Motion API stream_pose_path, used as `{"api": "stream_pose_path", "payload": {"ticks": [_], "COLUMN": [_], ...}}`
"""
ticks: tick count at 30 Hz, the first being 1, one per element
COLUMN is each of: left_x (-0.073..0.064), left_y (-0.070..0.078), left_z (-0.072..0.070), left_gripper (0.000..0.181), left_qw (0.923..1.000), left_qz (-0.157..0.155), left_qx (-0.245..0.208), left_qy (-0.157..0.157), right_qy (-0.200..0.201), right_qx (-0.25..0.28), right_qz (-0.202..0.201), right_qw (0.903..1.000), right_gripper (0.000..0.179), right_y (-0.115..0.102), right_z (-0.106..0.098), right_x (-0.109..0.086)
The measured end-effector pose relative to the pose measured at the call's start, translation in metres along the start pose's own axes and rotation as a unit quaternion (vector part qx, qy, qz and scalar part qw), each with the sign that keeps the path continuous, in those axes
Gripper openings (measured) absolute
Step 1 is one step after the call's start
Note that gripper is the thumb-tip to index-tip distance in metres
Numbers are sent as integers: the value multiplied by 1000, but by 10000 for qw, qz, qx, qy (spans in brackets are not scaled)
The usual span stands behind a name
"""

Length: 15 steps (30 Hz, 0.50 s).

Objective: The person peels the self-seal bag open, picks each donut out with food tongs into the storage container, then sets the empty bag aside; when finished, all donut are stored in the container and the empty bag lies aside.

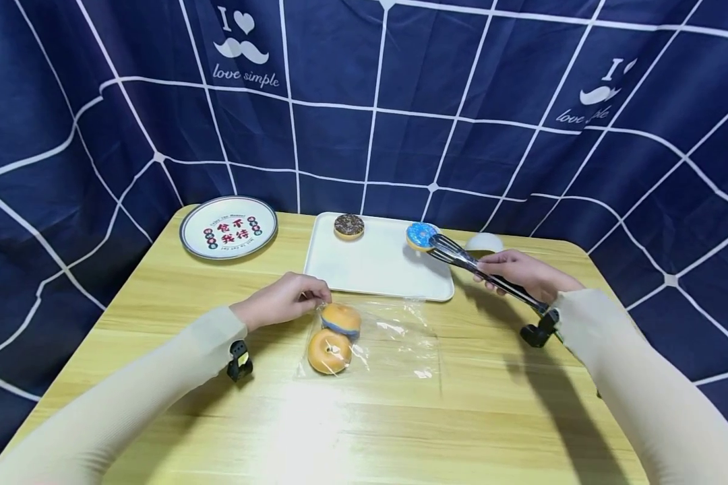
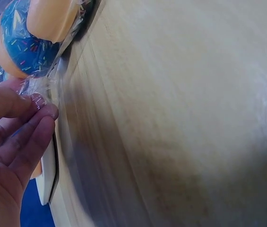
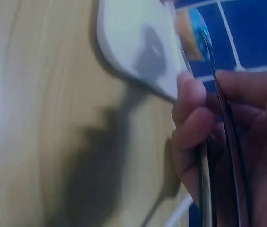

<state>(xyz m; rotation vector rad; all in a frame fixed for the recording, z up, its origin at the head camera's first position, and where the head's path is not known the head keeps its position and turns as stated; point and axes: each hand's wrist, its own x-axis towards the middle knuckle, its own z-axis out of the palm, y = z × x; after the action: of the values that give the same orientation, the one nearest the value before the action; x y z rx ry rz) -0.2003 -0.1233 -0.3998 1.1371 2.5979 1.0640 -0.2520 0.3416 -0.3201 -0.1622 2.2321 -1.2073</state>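
Observation:
My left hand point(image 1: 284, 298) pinches the edge of a clear plastic bag point(image 1: 400, 337) lying on the table. Inside the bag are two toy-like donuts: a plain-side-up donut point(image 1: 329, 351) and, overlapping it, a tilted blue-edged donut point(image 1: 341, 318). The left wrist view shows blue icing with sprinkles point(image 2: 29, 52) through the plastic. My right hand point(image 1: 524, 273) grips black tongs point(image 1: 461, 257), whose slotted tips clasp a blue-iced donut point(image 1: 420, 236). This donut hangs above the right part of a white tray point(image 1: 370, 269), casting a shadow on it. A chocolate donut point(image 1: 348, 226) sits on the tray's back left.
A dark-rimmed white plate point(image 1: 218, 250) with red lettering stands at the back left of the wooden table point(image 1: 400, 431). A rounded white object point(image 1: 485, 242) is partly hidden behind my right hand. Dark blue checked cloth point(image 1: 334, 67) hangs behind the table and at its sides.

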Motion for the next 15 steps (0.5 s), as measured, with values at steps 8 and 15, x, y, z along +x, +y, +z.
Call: {"api": "stream_pose_path", "payload": {"ticks": [8, 15], "left_x": [1, 0], "left_y": [-1, 0], "left_z": [0, -1], "left_gripper": [17, 17], "left_qw": [10000, 10000], "left_qz": [53, -28], "left_qx": [-17, 13], "left_qy": [-16, -24], "right_qy": [92, 183], "right_qx": [120, -42], "right_qz": [423, 559], "right_qw": [9990, 9983], "right_gripper": [29, 41], "right_y": [-19, -27], "right_z": [16, 29], "right_x": [36, 53]}}
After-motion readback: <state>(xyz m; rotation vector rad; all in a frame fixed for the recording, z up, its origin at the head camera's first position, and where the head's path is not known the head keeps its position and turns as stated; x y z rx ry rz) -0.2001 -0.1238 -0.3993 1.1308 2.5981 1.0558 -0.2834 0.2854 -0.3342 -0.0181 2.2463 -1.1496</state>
